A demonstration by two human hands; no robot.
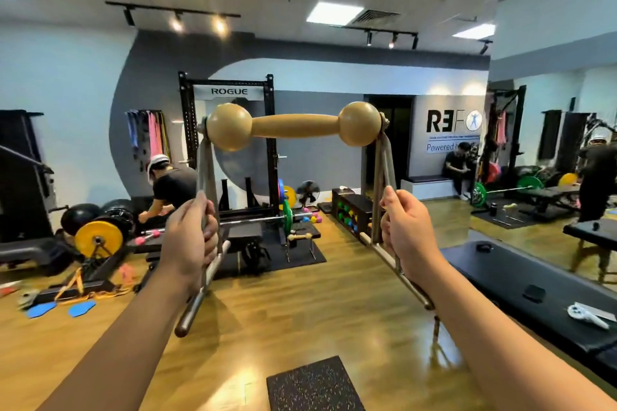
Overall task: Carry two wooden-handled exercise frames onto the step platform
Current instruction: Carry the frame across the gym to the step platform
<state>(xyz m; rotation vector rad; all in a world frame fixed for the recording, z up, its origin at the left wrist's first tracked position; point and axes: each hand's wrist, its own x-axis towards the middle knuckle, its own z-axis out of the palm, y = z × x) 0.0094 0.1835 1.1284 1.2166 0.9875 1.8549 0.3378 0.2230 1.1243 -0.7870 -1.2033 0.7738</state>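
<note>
Because both hands share the load, the exercise frame with the tan wooden dumbbell-shaped handle [293,125] is carried level at twelve o'clock: the left hand [188,233] grips its left metal leg, the right hand [405,227] its right. The speckled black step platform [314,384] lies at six o'clock, probably the target. A second similar frame [300,238] stands far ahead on a black mat.

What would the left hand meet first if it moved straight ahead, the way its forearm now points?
Probably the black weight bench beyond the left hand; bare floor seems to lie between, though depth is unclear.
</note>
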